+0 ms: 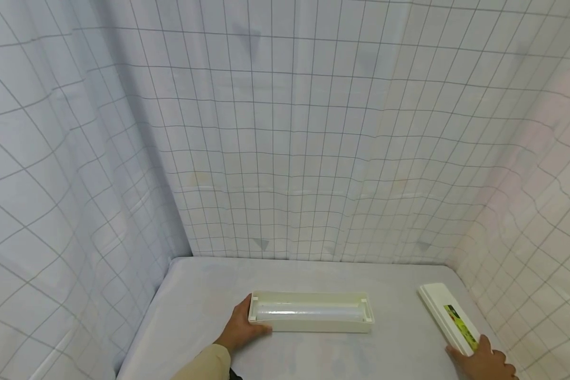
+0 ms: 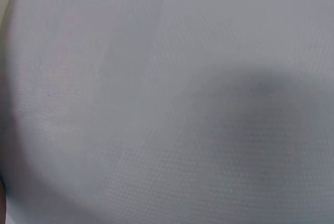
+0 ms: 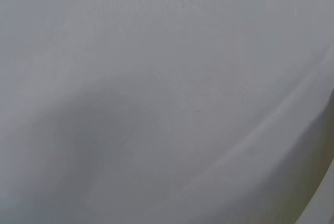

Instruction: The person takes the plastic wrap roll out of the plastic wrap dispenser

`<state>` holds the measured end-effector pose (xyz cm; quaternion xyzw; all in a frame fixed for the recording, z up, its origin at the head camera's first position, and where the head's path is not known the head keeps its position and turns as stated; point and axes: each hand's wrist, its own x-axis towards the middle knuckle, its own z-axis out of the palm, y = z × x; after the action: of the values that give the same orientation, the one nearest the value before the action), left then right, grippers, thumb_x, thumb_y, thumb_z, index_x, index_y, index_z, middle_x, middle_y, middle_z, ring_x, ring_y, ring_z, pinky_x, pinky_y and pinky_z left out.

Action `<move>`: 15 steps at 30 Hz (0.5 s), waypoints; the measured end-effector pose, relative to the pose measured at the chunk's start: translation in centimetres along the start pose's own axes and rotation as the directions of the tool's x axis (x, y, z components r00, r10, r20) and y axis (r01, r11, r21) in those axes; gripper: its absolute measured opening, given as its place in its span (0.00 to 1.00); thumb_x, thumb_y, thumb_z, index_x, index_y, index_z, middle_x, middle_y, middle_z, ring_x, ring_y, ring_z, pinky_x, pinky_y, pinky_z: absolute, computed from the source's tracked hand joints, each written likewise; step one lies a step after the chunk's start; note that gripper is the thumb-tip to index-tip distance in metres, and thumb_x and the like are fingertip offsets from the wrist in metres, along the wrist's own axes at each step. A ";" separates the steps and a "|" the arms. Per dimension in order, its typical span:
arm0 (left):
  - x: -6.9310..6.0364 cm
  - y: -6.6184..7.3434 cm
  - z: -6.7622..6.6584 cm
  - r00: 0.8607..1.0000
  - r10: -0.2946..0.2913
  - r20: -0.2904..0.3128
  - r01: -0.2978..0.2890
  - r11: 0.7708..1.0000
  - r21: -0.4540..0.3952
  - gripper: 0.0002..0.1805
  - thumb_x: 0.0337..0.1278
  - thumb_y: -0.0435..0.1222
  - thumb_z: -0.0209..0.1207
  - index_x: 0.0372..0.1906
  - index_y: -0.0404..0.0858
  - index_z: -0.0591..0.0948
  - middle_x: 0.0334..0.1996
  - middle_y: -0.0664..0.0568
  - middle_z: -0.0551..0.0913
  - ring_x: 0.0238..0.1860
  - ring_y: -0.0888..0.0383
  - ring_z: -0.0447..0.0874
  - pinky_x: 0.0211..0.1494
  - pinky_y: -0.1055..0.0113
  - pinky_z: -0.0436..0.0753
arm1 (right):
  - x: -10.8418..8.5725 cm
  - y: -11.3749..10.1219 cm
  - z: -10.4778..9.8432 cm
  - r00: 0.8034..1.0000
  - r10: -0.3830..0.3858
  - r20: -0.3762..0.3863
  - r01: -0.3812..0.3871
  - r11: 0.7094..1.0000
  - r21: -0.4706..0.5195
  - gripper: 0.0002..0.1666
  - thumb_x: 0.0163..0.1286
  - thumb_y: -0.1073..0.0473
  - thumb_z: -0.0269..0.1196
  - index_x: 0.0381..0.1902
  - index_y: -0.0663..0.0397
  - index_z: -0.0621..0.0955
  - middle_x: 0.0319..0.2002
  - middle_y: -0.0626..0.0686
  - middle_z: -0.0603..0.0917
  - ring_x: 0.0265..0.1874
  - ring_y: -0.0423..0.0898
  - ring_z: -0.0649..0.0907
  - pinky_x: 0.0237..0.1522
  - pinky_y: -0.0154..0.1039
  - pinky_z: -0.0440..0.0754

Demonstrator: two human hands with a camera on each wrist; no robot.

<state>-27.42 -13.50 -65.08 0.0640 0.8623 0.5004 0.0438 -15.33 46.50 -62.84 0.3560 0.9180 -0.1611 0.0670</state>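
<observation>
In the head view, a long cream plastic box [image 1: 323, 326] lies on the white table with its top uncovered. A shiny, clear-looking roll [image 1: 309, 311], like cling film, lies lengthwise inside. My left hand [image 1: 241, 328] grips the box's left end, thumb along the near side and fingers at the far corner. Over at the right, a cream lid [image 1: 439, 301] with a green and yellow label [image 1: 462, 327] lies at a slant. My right hand [image 1: 486, 364] holds its near end between thumb and fingers. Both wrist views show mostly pale cloth, with the hands' work almost wholly out of frame.
A white cloth covers the table [image 1: 209, 285]. White sheets with a dark grid [image 1: 290, 158] hang behind it and along both sides. The right sheet comes close to the lid and my right hand.
</observation>
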 end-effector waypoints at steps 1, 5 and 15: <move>0.0 0.0 0.0 1.000 -0.002 -0.002 0.002 1.000 0.006 0.63 0.25 0.47 0.84 0.75 0.37 0.66 0.63 0.45 0.79 0.64 0.46 0.73 0.72 0.42 0.68 | 0.1 0.1 0.1 1.000 0.002 -0.001 -0.002 1.000 -0.004 0.72 0.48 0.17 0.66 0.62 0.72 0.55 0.39 0.80 0.70 0.43 0.80 0.73 0.49 0.70 0.72; 0.0 0.0 0.0 1.000 -0.004 -0.008 0.004 1.000 0.014 0.63 0.25 0.47 0.84 0.75 0.37 0.66 0.63 0.44 0.79 0.65 0.45 0.73 0.73 0.40 0.68 | 0.5 0.4 0.6 1.000 0.014 -0.005 -0.014 1.000 -0.017 0.73 0.46 0.16 0.66 0.63 0.72 0.56 0.39 0.80 0.70 0.44 0.80 0.72 0.50 0.70 0.71; -0.1 0.0 0.0 1.000 -0.008 0.001 0.008 1.000 0.030 0.63 0.27 0.48 0.84 0.75 0.37 0.65 0.63 0.44 0.78 0.65 0.44 0.73 0.72 0.40 0.68 | 0.5 0.6 0.7 1.000 -0.008 -0.005 0.008 1.000 -0.025 0.75 0.44 0.13 0.65 0.62 0.73 0.57 0.35 0.76 0.71 0.40 0.77 0.74 0.47 0.69 0.73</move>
<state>-27.36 -13.46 -65.06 0.0614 0.8698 0.4874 0.0452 -15.30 47.02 -63.81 0.3518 0.9216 -0.1492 0.0685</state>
